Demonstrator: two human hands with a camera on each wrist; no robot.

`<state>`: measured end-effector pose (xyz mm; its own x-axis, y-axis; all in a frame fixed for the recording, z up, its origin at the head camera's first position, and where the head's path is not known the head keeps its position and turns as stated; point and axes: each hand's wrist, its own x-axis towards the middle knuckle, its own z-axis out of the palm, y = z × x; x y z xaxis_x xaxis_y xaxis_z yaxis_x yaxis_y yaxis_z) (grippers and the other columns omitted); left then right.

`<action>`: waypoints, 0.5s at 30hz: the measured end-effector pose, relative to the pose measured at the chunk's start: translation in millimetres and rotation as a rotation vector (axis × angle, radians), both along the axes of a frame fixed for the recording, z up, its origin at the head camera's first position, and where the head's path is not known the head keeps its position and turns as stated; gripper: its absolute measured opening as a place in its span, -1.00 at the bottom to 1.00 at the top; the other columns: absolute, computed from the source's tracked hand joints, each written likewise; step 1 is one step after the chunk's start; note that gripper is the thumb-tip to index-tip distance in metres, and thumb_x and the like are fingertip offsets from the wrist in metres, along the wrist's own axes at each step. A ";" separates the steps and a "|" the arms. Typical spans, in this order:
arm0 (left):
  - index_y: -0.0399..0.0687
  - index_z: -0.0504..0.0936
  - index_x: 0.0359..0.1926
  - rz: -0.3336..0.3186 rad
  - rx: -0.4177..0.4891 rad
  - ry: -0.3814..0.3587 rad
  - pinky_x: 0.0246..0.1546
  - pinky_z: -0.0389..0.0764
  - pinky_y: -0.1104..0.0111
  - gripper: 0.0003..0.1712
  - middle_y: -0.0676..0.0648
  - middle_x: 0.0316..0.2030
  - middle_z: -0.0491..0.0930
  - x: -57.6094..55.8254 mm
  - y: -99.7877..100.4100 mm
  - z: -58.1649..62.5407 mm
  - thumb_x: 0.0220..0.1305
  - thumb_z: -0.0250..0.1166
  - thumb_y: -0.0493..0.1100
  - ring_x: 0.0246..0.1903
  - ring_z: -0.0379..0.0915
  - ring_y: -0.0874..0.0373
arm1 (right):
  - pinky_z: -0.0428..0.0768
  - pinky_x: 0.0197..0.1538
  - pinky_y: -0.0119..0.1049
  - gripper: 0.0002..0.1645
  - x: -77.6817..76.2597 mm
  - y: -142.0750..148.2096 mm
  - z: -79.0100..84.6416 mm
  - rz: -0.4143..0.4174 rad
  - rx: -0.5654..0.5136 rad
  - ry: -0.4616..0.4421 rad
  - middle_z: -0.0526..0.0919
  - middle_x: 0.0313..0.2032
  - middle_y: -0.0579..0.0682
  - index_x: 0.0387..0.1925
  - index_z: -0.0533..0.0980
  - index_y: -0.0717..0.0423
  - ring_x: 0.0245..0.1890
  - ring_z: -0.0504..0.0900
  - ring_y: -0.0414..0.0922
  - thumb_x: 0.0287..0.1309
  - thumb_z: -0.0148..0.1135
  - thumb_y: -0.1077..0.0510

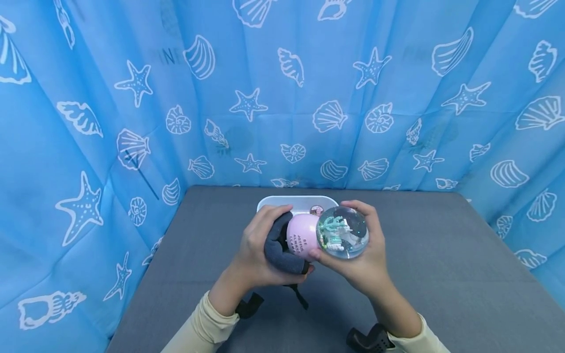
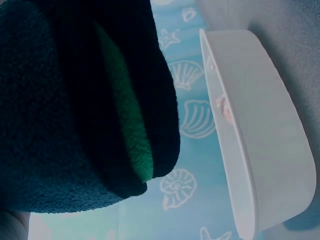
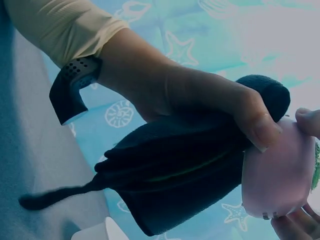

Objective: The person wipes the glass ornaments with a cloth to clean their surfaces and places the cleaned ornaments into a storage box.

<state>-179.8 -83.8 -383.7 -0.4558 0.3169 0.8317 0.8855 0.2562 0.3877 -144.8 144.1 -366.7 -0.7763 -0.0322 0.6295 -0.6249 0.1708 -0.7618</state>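
Note:
A snow globe (image 1: 342,232) with a clear dome and a pink lettered base is tilted sideways over the table. My right hand (image 1: 370,257) grips it around the dome, the thumb near the base. My left hand (image 1: 255,249) holds a folded dark blue-grey cloth (image 1: 283,256) against the underside of the pink base. Seen from the right wrist, the left thumb rests at the edge of the pink base (image 3: 278,172), and the cloth's hanging loop (image 3: 55,197) trails away. A green strip (image 2: 131,115) shows inside the cloth's fold in the left wrist view.
Behind the hands, a white tray (image 1: 297,200) stands on the grey table (image 1: 437,255). A small round pink-and-brown piece (image 1: 316,210) lies in it. A blue curtain (image 1: 291,122) with white shell prints hangs along the back and sides.

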 end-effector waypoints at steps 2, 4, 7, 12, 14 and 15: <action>-0.16 0.44 0.44 0.003 -0.001 -0.006 0.08 0.73 0.22 0.30 -0.14 0.11 0.59 -0.3 -0.1 0.1 -0.39 0.80 0.11 0.04 0.57 0.08 | 0.74 0.09 -0.32 0.23 0.0 -0.8 -0.4 0.005 0.003 0.001 0.60 0.16 0.05 0.41 0.26 0.31 0.13 0.68 -0.09 -0.36 0.68 0.59; -0.16 0.43 0.44 0.004 -0.004 -0.006 0.08 0.73 0.22 0.30 -0.14 0.11 0.59 -0.5 0.0 0.4 -0.40 0.80 0.12 0.05 0.57 0.08 | 0.73 0.09 -0.34 0.22 -0.2 -1.1 -1.3 0.004 0.005 0.002 0.60 0.16 0.05 0.41 0.25 0.33 0.13 0.68 -0.10 -0.35 0.68 0.59; -0.17 0.43 0.44 0.002 -0.007 0.001 0.07 0.73 0.21 0.31 -0.16 0.12 0.58 -0.3 -0.1 0.8 -0.41 0.79 0.12 0.05 0.56 0.08 | 0.73 0.07 -0.35 0.21 1.2 -1.6 -2.2 0.006 0.012 -0.007 0.59 0.16 0.04 0.41 0.25 0.31 0.12 0.67 -0.10 -0.33 0.68 0.57; -0.19 0.42 0.44 0.007 -0.018 0.016 0.05 0.74 0.22 0.32 -0.18 0.13 0.57 -0.3 -0.6 1.0 -0.42 0.78 0.11 0.04 0.56 0.07 | 0.74 0.06 -0.31 0.22 4.8 -2.9 -2.4 0.067 0.018 -0.027 0.55 0.20 0.05 0.44 0.22 0.27 0.14 0.66 -0.09 -0.28 0.65 0.57; -0.20 0.43 0.44 0.009 -0.019 0.023 0.04 0.74 0.22 0.31 -0.18 0.12 0.57 -0.5 -0.7 0.8 -0.42 0.78 0.11 0.04 0.56 0.06 | 0.74 0.07 -0.31 0.22 5.4 -3.7 -2.1 0.100 0.011 -0.018 0.54 0.21 0.07 0.44 0.20 0.29 0.15 0.66 -0.08 -0.28 0.62 0.59; -0.20 0.43 0.43 0.009 -0.020 0.027 0.03 0.74 0.22 0.31 -0.18 0.12 0.57 -0.6 -0.6 0.7 -0.43 0.78 0.11 0.03 0.56 0.06 | 0.74 0.07 -0.30 0.22 5.8 -4.0 -1.9 0.116 0.009 -0.015 0.55 0.21 0.07 0.44 0.18 0.30 0.15 0.67 -0.08 -0.28 0.62 0.60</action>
<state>-180.4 -84.4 -383.0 -0.4360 0.3297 0.8374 0.8933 0.2715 0.3582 -139.0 140.1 -368.7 -0.7766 -0.1277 0.6170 -0.6292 0.1054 -0.7701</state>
